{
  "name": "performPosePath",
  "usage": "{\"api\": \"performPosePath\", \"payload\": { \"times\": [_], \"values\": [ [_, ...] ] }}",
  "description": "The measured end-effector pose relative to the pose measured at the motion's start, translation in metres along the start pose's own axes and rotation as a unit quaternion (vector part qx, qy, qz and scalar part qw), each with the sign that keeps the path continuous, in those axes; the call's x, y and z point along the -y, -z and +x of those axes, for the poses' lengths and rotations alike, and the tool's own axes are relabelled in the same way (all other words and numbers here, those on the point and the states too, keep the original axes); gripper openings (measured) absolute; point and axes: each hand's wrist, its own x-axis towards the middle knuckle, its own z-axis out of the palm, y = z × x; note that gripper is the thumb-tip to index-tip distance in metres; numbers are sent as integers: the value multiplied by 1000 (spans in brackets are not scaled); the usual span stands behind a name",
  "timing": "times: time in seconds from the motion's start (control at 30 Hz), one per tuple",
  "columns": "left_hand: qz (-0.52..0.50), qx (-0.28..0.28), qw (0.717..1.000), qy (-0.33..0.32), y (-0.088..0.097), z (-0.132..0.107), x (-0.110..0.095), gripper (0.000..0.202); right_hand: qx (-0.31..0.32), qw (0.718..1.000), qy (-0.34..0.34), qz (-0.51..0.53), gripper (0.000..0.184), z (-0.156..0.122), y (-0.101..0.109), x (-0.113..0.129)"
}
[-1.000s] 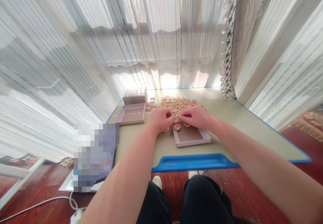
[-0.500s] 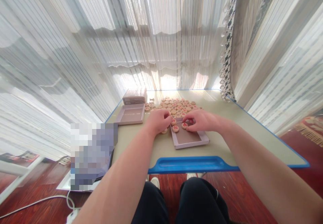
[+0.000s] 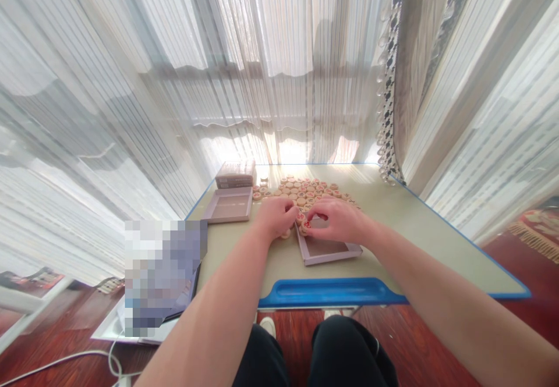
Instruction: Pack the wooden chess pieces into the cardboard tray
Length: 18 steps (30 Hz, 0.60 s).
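Observation:
My right hand (image 3: 338, 219) pinches a round wooden Chinese chess piece (image 3: 305, 225) with a red character between thumb and fingers. That piece is at the left side of a shallow pale box tray (image 3: 331, 256). Another red-marked piece (image 3: 300, 217) shows just behind it, inside the tray's left corner. Beside the tray's left wall is my left hand (image 3: 277, 215), its fingers curled and thumb close to the rim; what they hold, if anything, is hidden. One loose piece (image 3: 285, 234) lies under the left hand's edge. Behind both hands many more pieces (image 3: 301, 189) spread over the tabletop.
To the left lie a second shallow tray (image 3: 229, 220) and a closed box (image 3: 236, 176) behind it. A blue pencil trough (image 3: 332, 290) runs along the front of the pale table (image 3: 437, 259). Sheer curtains (image 3: 279, 96) hang at the far edge. A blurred-out item (image 3: 166, 276) is at the lower left.
My right hand has moved left across the tray with the chess piece, bringing it to the pieces by the left wall. The left hand stays at the rim. The view has tilted slightly.

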Motion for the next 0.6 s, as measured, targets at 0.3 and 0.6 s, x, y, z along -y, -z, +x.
{"api": "performPosePath", "payload": {
  "times": [0.3, 0.6],
  "values": [
    [4, -9, 1000, -13, -1, 0, 2, 30, -7, 1000, 7, -2, 19, 0, -6, -2],
    [-7, -14, 1000, -19, -2, 1, 3, 25, 1, 1000, 15, 12, 19, 0, -7, -3]
  ]
}}
